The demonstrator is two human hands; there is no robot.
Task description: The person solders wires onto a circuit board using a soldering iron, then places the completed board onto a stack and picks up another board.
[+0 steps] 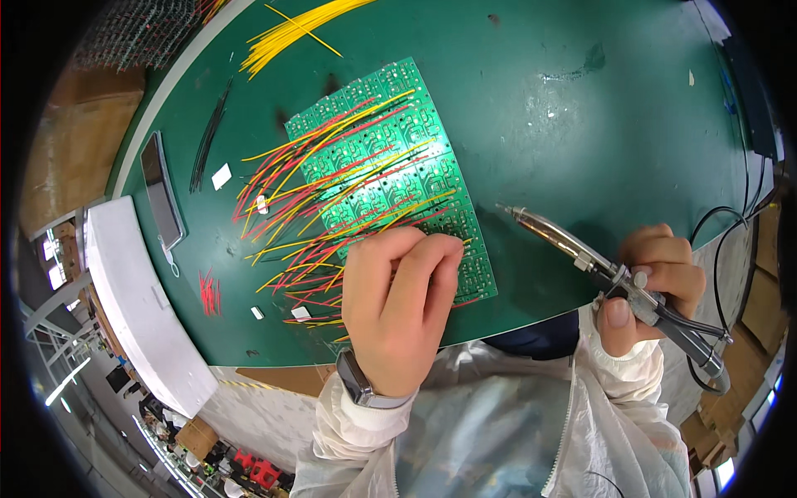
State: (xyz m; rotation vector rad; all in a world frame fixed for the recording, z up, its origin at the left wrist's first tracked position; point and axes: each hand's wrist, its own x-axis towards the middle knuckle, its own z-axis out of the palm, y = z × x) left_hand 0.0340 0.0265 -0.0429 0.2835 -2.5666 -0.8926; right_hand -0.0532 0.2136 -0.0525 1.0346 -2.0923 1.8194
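Note:
A green circuit board panel (452, 178) lies on the table, with rows of red and yellow wires (332, 178) running across it and past its left edge. Over its near part, my left hand (394, 303) is closed in a pinch. A yellow wire's end shows right at those fingertips; the rest of it is hidden under the hand. To the right of the board, my right hand (656, 286) grips a soldering iron (569, 245) with a metal barrel and black handle. Its tip points up and left, in the air, apart from the board.
Yellow wires (290, 37) lie in a bundle at the far edge of the green table (540, 158). Black wires (212, 137), a phone (163, 195), short red wires (209, 295) and small white pieces (221, 176) lie to the left. Black cables (741, 216) hang at the right.

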